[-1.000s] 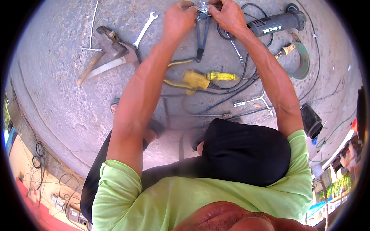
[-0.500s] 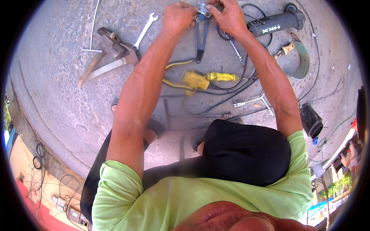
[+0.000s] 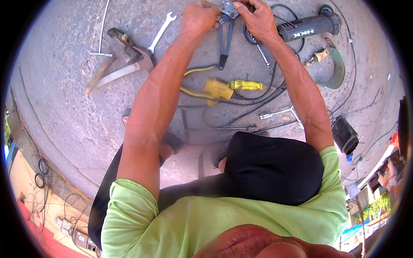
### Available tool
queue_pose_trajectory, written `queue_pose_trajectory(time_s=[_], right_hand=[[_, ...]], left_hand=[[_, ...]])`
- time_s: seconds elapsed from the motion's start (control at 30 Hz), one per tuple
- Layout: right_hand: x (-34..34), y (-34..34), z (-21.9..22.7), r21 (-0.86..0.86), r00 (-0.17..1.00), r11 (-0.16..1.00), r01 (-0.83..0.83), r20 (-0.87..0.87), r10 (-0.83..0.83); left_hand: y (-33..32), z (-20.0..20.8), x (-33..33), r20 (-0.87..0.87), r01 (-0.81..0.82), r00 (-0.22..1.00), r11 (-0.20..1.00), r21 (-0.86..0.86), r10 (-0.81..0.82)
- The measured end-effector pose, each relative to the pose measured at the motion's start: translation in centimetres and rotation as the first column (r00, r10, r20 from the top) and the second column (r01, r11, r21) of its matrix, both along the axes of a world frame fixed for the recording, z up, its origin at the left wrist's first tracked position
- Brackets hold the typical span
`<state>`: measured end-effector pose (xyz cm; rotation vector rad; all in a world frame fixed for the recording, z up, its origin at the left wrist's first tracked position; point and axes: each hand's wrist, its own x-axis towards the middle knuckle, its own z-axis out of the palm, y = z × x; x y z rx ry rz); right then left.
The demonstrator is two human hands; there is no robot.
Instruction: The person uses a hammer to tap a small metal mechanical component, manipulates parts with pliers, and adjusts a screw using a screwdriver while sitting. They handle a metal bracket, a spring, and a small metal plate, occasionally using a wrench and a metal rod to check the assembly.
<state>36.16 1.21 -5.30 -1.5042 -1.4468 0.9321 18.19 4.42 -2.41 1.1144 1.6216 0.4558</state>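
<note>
At the top edge, my left hand is closed, its fingertips at the left side of a dark V-shaped metal bracket with a silver plate at its far end. My right hand is closed at the plate's right side, thumb against it. The far fingers of both hands are partly hidden. The bracket's narrow end points toward me, resting on the ground. Close to my right hand lie an angle grinder and a slim chrome wrench. An open-end wrench lies left of my left hand.
A hammer and rusty metal pieces lie at the left. Nearer me are a yellow plug connector, a yellow-handled screwdriver, cables and a three-armed socket wrench. A green curved guard and a black cup-shaped container sit at the right.
The silver plate has shifted slightly right and turned a little between my hands. My right hand has moved slightly right and toward me; my left hand is nearly still.
</note>
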Motion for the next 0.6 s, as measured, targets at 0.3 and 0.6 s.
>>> queue_pose_trajectory(time_s=[0.3,0.6], right_hand=[[-0.65,-0.17,0.38,-0.081,0.995,0.995,-0.05,0.079,0.056],[-1.01,-0.31,0.41,-0.048,0.976,0.996,-0.081,0.198,0.089]], left_hand=[[0.09,-0.04,-0.1,-0.011,-0.011,1.0,0.999,-0.031,0.011],[0.19,-0.39,-0.2,-0.036,0.023,0.999,1.0,-0.021,-0.023]])
